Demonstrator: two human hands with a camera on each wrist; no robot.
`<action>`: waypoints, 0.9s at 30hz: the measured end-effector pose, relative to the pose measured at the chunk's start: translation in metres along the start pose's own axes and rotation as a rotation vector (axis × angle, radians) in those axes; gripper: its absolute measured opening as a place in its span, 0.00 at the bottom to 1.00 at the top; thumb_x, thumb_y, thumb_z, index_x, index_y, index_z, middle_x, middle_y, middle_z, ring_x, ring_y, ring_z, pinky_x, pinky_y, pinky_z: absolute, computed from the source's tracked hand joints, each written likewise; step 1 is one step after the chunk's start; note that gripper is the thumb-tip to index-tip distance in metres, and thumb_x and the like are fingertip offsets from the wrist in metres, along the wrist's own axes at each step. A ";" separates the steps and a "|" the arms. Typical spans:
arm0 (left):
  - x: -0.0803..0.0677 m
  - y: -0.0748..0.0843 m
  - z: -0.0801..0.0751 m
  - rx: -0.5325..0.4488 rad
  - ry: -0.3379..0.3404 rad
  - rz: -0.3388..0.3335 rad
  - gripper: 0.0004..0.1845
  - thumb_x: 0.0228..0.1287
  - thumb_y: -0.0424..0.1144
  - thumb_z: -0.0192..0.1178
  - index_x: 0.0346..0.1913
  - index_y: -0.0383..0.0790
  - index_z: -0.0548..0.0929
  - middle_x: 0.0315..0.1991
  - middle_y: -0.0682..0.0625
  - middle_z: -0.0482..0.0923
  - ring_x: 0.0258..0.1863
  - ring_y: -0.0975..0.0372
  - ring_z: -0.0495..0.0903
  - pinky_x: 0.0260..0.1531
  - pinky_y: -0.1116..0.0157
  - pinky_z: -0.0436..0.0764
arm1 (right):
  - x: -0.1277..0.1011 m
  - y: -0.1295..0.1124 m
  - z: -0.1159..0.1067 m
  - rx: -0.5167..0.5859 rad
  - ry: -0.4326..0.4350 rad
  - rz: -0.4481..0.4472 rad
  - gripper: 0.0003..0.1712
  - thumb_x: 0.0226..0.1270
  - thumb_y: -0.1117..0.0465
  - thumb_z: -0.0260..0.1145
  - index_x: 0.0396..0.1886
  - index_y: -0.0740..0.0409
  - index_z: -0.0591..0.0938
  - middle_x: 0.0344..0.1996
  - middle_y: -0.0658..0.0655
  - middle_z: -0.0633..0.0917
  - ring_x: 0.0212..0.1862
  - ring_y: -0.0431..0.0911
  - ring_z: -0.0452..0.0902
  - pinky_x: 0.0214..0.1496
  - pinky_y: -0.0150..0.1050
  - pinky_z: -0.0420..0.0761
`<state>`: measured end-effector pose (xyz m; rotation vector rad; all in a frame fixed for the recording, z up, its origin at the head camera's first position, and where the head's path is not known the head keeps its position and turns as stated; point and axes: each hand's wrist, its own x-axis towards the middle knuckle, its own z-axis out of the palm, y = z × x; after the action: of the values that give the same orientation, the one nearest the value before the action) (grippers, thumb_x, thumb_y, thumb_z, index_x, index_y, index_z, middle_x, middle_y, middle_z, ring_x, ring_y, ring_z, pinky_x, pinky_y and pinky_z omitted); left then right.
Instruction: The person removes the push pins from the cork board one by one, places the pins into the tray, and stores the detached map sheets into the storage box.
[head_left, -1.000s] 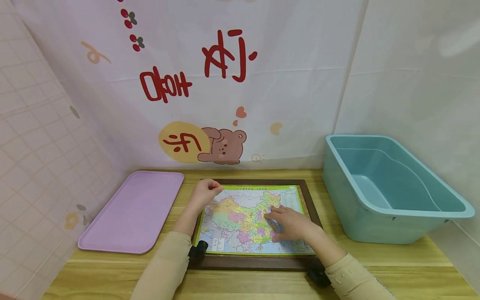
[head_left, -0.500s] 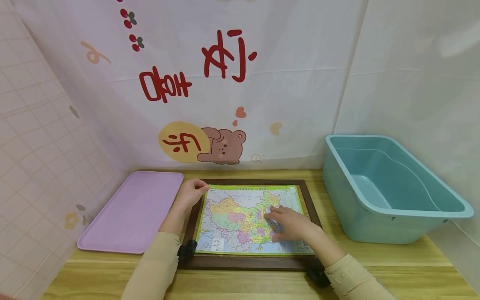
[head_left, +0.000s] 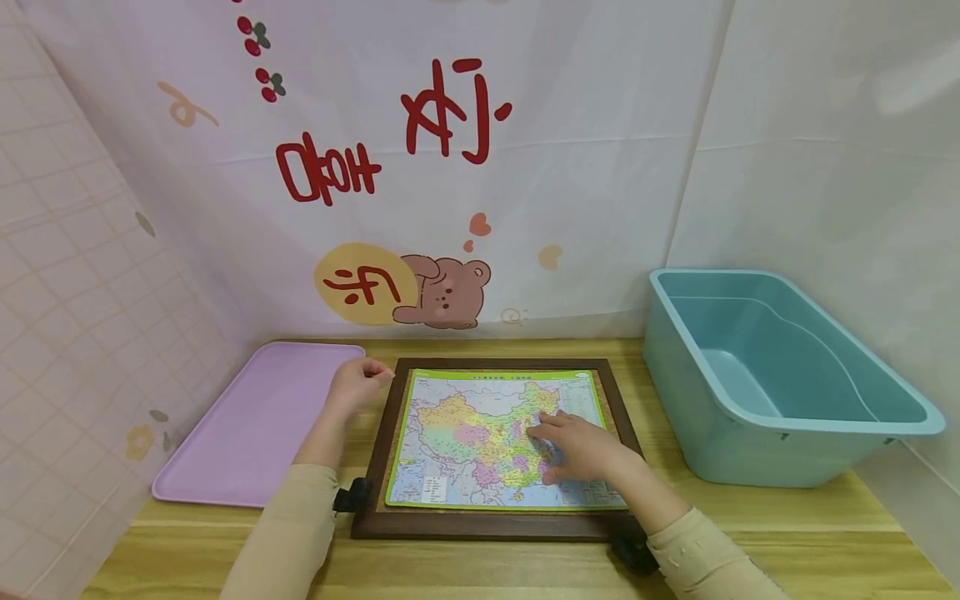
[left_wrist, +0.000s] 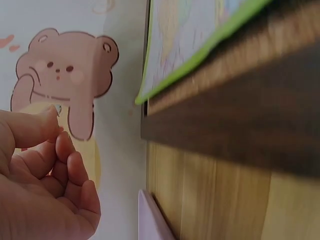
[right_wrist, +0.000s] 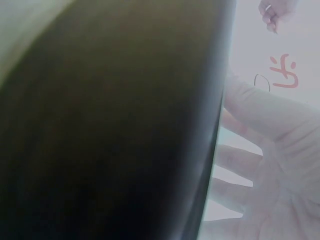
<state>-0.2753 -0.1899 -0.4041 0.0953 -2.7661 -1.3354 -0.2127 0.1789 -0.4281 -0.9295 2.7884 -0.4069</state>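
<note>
A colourful map with a green border (head_left: 450, 408) lies on a cork board with a dark brown frame (head_left: 495, 525). My right hand (head_left: 581, 446) rests on the map's right half with its fingers spread and holds nothing; the right wrist view shows its palm (right_wrist: 280, 165). Off the frame's upper left corner, my left hand (head_left: 356, 387) is raised with thumb and index finger together. Between those fingertips in the left wrist view shows a tiny pale shiny piece (left_wrist: 58, 109), too small to tell its kind. The other left fingers (left_wrist: 77, 167) are curled.
A lilac tray (head_left: 247, 433) lies on the wooden table to the left, partly under the left forearm. On the right stands a deep teal tub (head_left: 750, 450). A white printed cloth (head_left: 585, 183) hangs behind. Black wrist cameras (head_left: 352, 496) sit near the frame's lower corners.
My left hand has moved left, from over the map's upper left corner to outside the frame near the tray, fingertips still together. The right hand and the map have stayed put.
</note>
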 end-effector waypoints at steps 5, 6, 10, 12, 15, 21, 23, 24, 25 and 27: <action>0.001 -0.009 -0.012 0.005 0.018 0.000 0.09 0.70 0.34 0.60 0.40 0.28 0.82 0.37 0.41 0.79 0.37 0.51 0.74 0.38 0.58 0.74 | 0.000 0.000 0.000 -0.005 0.002 -0.007 0.43 0.52 0.50 0.78 0.67 0.61 0.75 0.68 0.69 0.69 0.68 0.70 0.61 0.67 0.64 0.64; 0.001 -0.011 -0.015 0.007 0.020 -0.001 0.09 0.70 0.34 0.60 0.40 0.28 0.82 0.37 0.41 0.79 0.38 0.51 0.74 0.39 0.58 0.73 | 0.000 0.000 0.000 -0.006 0.002 -0.008 0.43 0.52 0.50 0.78 0.67 0.60 0.75 0.68 0.69 0.69 0.68 0.70 0.61 0.67 0.64 0.64; 0.000 -0.017 -0.025 0.020 0.027 -0.001 0.10 0.69 0.35 0.60 0.39 0.27 0.82 0.36 0.40 0.80 0.39 0.50 0.75 0.41 0.56 0.74 | 0.000 0.001 0.000 -0.007 0.003 -0.007 0.42 0.52 0.50 0.78 0.67 0.60 0.75 0.69 0.69 0.69 0.68 0.70 0.61 0.67 0.64 0.65; -0.001 -0.021 -0.029 0.034 0.028 0.004 0.11 0.68 0.34 0.60 0.40 0.26 0.82 0.37 0.39 0.81 0.41 0.48 0.76 0.43 0.54 0.74 | 0.000 0.001 0.000 -0.007 0.002 -0.003 0.42 0.52 0.50 0.78 0.67 0.60 0.75 0.69 0.68 0.69 0.68 0.70 0.61 0.67 0.64 0.65; -0.002 -0.026 -0.037 0.057 0.029 0.008 0.13 0.69 0.36 0.60 0.41 0.24 0.82 0.39 0.36 0.81 0.42 0.46 0.76 0.44 0.52 0.75 | 0.000 0.000 0.000 -0.005 0.002 0.000 0.42 0.52 0.51 0.78 0.66 0.60 0.75 0.68 0.69 0.69 0.68 0.70 0.61 0.67 0.64 0.65; -0.002 -0.038 -0.050 0.096 0.054 0.028 0.14 0.68 0.37 0.61 0.42 0.23 0.82 0.37 0.37 0.81 0.39 0.47 0.77 0.36 0.58 0.75 | 0.000 -0.002 -0.001 -0.002 0.005 -0.002 0.42 0.52 0.51 0.78 0.66 0.61 0.76 0.68 0.69 0.69 0.68 0.71 0.61 0.67 0.64 0.64; -0.002 -0.042 -0.054 0.105 0.067 0.031 0.14 0.67 0.37 0.62 0.41 0.23 0.82 0.36 0.37 0.81 0.38 0.48 0.77 0.35 0.60 0.74 | -0.001 -0.002 -0.001 0.000 0.005 -0.001 0.42 0.52 0.51 0.78 0.66 0.61 0.76 0.68 0.69 0.69 0.68 0.71 0.61 0.67 0.64 0.64; -0.002 -0.043 -0.056 0.108 0.071 0.033 0.14 0.67 0.37 0.62 0.41 0.23 0.82 0.35 0.37 0.82 0.38 0.48 0.77 0.34 0.60 0.74 | -0.001 -0.002 -0.001 0.000 0.005 0.000 0.42 0.52 0.51 0.78 0.66 0.61 0.76 0.68 0.69 0.69 0.68 0.71 0.61 0.67 0.64 0.64; -0.002 -0.045 -0.058 0.113 0.074 0.031 0.15 0.67 0.37 0.62 0.41 0.23 0.82 0.35 0.38 0.82 0.38 0.49 0.77 0.34 0.60 0.74 | -0.001 -0.002 -0.002 0.000 0.004 0.000 0.42 0.52 0.51 0.78 0.66 0.61 0.76 0.68 0.69 0.69 0.68 0.71 0.61 0.67 0.64 0.64; -0.003 -0.048 -0.062 0.116 0.074 0.020 0.15 0.67 0.37 0.62 0.41 0.23 0.82 0.36 0.37 0.82 0.39 0.48 0.77 0.35 0.60 0.74 | -0.001 -0.002 -0.002 0.000 0.004 0.000 0.42 0.52 0.51 0.78 0.66 0.61 0.76 0.68 0.69 0.69 0.68 0.71 0.61 0.67 0.64 0.64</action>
<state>-0.2658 -0.2677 -0.4037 0.1202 -2.7726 -1.1426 -0.2113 0.1780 -0.4257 -0.9301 2.7919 -0.4091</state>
